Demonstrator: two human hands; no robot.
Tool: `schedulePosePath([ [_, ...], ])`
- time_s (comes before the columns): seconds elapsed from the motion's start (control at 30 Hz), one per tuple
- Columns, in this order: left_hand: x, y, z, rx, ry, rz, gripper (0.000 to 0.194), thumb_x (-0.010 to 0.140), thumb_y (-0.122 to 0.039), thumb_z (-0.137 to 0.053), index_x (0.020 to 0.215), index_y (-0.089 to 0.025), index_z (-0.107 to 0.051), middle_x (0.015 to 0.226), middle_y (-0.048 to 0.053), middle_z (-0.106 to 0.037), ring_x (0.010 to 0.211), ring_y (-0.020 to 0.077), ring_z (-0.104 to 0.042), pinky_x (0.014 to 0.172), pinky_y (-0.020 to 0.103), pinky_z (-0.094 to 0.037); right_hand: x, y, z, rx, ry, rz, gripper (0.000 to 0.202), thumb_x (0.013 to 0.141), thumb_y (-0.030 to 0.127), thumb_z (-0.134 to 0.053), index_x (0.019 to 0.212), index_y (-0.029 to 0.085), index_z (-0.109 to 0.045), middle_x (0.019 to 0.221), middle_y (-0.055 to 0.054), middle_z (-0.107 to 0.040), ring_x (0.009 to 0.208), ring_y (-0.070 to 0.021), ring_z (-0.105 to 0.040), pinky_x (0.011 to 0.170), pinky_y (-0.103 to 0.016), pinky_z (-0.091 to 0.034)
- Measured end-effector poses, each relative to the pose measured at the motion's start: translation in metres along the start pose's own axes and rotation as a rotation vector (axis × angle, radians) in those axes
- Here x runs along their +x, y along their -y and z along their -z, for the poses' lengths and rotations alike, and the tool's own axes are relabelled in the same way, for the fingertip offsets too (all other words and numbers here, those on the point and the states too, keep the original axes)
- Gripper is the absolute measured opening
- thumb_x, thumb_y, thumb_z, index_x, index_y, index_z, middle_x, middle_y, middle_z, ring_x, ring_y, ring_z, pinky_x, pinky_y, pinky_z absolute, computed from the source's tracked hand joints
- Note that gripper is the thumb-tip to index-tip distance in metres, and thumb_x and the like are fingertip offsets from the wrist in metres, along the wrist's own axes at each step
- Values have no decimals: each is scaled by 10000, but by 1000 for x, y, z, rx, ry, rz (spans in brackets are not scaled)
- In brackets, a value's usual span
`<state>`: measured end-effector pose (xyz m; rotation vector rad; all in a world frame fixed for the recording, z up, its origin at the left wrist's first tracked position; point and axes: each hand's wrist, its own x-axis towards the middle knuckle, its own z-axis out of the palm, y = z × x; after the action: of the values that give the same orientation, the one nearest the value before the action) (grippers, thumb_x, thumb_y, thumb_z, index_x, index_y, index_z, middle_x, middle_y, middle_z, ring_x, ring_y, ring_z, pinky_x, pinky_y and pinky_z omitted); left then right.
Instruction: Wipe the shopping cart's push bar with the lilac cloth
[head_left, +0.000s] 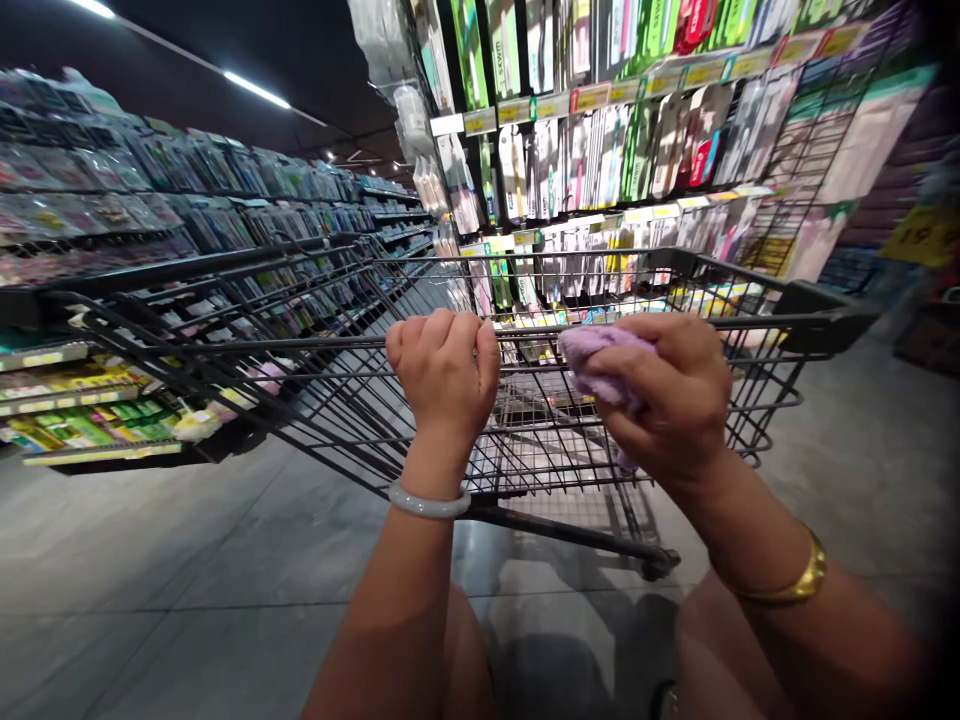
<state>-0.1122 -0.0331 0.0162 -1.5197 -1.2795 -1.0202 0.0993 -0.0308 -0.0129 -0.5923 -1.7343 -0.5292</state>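
Observation:
A black wire shopping cart point(330, 345) stands side-on right in front of me. My left hand point(442, 365) is closed around the top rail of its near side, knuckles up, with a pale bangle on the wrist. Bunched in my right hand point(671, 395) is a light purple cloth point(607, 360), held at the same rail a little to the right. The fingers are folded over the cloth, and part of it hangs below them. Whether the right fingers also hook the rail is hidden.
Behind the cart rises a rack of packaged toothbrushes point(577, 165) with price strips. Long stocked shelves point(247, 180) run back along the left, with a low shelf of packets point(90, 425) nearer. A caster point(660, 565) sits under the cart on the grey floor point(187, 560).

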Motion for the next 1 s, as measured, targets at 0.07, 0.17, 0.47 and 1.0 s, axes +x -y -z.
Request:
schedulePosePath([
  [0.07,0,0,0,6,6,-2,269,950,-344,-422,737,-241,-550,739,42,-571,787,228,-446,814,402,-295,1,-2,3,2,-18,-83,201,752,168,-685,936,239,-647,1087,-74,-614,994,-253,-572,840,-434,-459],
  [0.17,0,1,-1,9,0,-1,278,951,-346,-417,731,-238,-546,736,43,-563,781,226,-439,811,400,-293,0,4,-1,-17,6,-26,193,765,188,-671,950,241,-655,1059,-69,-634,976,-249,-584,821,-425,-452],
  [0.47,0,0,-1,10,-5,-7,285,953,-346,-413,722,-235,-537,724,40,-556,767,223,-424,802,395,-286,1,-2,-2,-21,2,68,237,751,202,-688,982,246,-656,1023,-59,-644,934,-241,-594,792,-413,-448],
  [1.0,0,1,-1,-18,-11,-6,263,950,-341,-428,743,-237,-553,736,36,-564,777,220,-437,809,393,-280,1,-5,2,-15,-8,11,225,748,197,-686,963,250,-646,1037,-61,-627,941,-235,-580,798,-414,-454],
])
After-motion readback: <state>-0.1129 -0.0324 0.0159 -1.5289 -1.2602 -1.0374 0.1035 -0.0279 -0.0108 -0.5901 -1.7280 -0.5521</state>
